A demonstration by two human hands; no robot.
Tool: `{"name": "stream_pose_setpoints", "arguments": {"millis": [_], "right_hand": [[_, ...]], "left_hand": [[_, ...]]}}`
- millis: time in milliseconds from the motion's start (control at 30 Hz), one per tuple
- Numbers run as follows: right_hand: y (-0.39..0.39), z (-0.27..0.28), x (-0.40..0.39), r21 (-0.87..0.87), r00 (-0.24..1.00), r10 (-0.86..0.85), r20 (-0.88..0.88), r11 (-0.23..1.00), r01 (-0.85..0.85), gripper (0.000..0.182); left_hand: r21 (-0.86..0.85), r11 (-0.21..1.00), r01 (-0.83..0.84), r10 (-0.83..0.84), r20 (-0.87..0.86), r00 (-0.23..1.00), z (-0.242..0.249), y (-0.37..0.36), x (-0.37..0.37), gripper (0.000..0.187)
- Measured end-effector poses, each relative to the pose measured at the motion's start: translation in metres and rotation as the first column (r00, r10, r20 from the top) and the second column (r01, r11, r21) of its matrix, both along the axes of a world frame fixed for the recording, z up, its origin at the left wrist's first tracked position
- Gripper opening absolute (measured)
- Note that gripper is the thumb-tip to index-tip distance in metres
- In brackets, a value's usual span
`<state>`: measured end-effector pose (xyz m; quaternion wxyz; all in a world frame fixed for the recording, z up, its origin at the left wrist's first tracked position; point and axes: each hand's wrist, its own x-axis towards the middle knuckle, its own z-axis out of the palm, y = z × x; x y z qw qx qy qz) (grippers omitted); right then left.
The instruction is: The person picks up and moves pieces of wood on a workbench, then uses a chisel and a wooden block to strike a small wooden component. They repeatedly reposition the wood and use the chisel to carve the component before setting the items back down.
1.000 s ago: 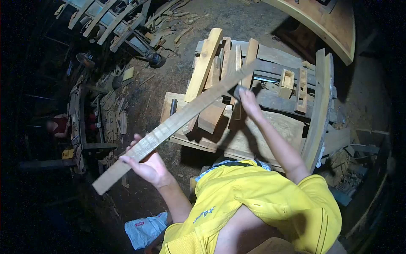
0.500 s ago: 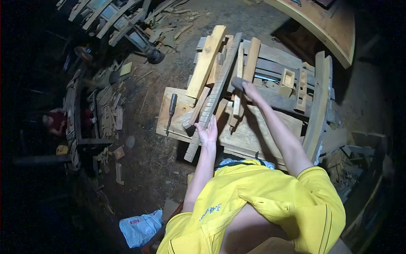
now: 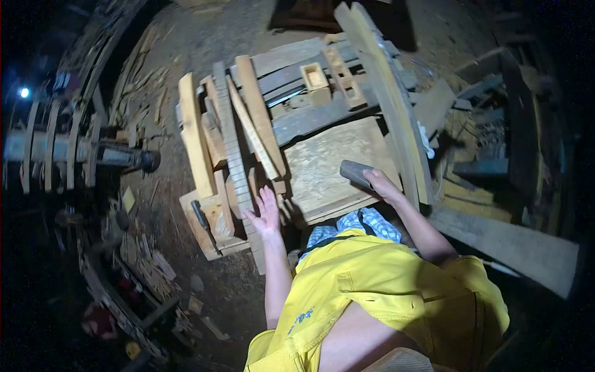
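My right hand grips one end of a dark grey, flat-sided block, held over a pale wooden board. What the block is made of does not show. My left hand is open, palm up with fingers spread, right beside a long wooden strip marked with evenly spaced cross lines. To the right of that strip, a narrow pale stick and a wider brown plank lie side by side. A dark-handled, chisel-like tool rests on the board at the left.
A thick pale beam lies left of the marked strip. On the slatted bench stand a hollowed wooden box and a slotted wooden piece. A long upright-edged beam borders the right. Wood scraps litter the floor at left.
The view has turned to the right. My right hand has carried the grey block away from the long sticks to over the pale board. My left hand has come off the marked strip.
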<state>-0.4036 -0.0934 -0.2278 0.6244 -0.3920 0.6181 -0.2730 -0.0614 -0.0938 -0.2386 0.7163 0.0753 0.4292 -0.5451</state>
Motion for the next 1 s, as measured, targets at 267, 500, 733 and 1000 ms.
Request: {"name": "stream_pose_setpoints", "arguments": {"millis": [267,500,733,1000], "right_hand": [[0.068,-0.006,-0.055,0.054,0.961,-0.267,-0.075,0.961,0.271,0.046],[0.060,0.031,-0.122,-0.092,0.880,-0.457,-0.128,0.889,0.448,0.043],[0.080,0.032,-0.222,-0.255,0.659,-0.716,-0.230,0.698,0.669,0.049],[0.138,-0.001,-0.251,-0.122,0.552,-0.775,-0.308,0.608,0.785,0.058]], "left_hand": [[0.112,0.923,0.368,-0.381,0.134,0.915,0.016,-0.025,-0.063,0.074],[0.218,0.462,0.860,-0.877,0.258,0.406,-0.002,-0.039,-0.200,0.028],[0.192,-0.503,0.843,-0.771,0.341,-0.538,-0.088,0.019,-0.322,0.046],[0.306,-0.626,0.717,-0.585,0.423,-0.692,-0.055,0.035,-0.387,0.047]]}}
